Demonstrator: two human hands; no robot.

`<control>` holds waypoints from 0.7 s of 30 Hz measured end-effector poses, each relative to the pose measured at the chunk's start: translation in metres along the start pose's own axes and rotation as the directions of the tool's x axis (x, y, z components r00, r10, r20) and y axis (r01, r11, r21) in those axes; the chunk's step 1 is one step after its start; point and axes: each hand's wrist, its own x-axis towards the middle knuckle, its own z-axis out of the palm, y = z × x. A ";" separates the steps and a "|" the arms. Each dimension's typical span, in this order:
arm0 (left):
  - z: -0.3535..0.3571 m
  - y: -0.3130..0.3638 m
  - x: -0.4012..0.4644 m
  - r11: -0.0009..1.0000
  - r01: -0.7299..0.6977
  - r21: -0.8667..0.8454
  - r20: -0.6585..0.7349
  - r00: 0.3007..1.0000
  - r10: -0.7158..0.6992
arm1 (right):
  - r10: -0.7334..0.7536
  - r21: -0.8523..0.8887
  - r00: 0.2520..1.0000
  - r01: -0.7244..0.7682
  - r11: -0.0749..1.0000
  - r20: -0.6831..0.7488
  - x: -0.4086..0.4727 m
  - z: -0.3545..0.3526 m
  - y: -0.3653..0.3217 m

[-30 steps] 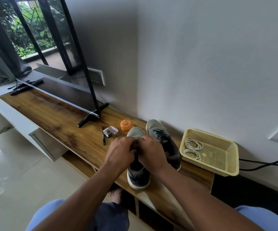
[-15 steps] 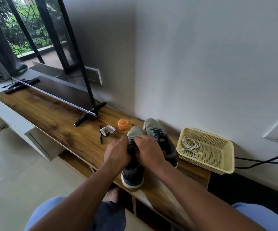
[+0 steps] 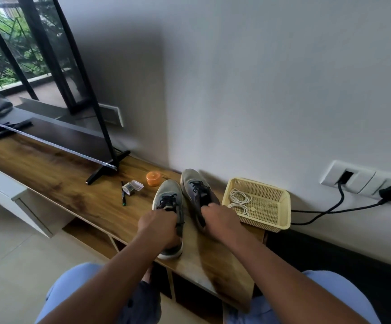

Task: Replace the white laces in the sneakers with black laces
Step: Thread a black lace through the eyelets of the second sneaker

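Two grey sneakers stand side by side on the wooden TV bench, toes to the wall, both threaded with black laces. My left hand (image 3: 159,226) curls over the top of the left sneaker (image 3: 168,192) at its lace end and hides its rear half. My right hand (image 3: 220,218) grips the collar of the right sneaker (image 3: 193,183), fingers hooked at its opening. The white laces (image 3: 239,199) lie coiled in the yellow basket (image 3: 281,213) to the right of the shoes.
Left of the shoes on the bench (image 3: 72,195) lie an orange round tub (image 3: 153,178), a small clear box (image 3: 132,186) and a pen (image 3: 123,194). A TV (image 3: 49,94) stands further left. A black cable (image 3: 330,208) runs from wall sockets on the right.
Both hands were bunched together over the left sneaker's laces. Now my right hand has moved over to the right sneaker, and the left one stays on the left sneaker.
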 end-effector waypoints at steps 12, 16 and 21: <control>0.035 0.001 -0.006 0.994 -0.034 -0.104 0.045 0.998 0.038 | -0.099 0.102 0.995 0.097 0.990 0.015 -0.026 0.016 -0.043; 0.041 0.003 -0.011 0.990 -0.027 -0.135 0.047 0.998 0.033 | -0.062 0.173 0.998 0.057 0.983 0.019 -0.041 0.020 -0.050; 0.036 0.010 -0.017 0.982 0.022 -0.188 0.013 1.000 -0.020 | -0.026 0.328 1.000 0.025 0.945 0.000 -0.050 0.024 -0.049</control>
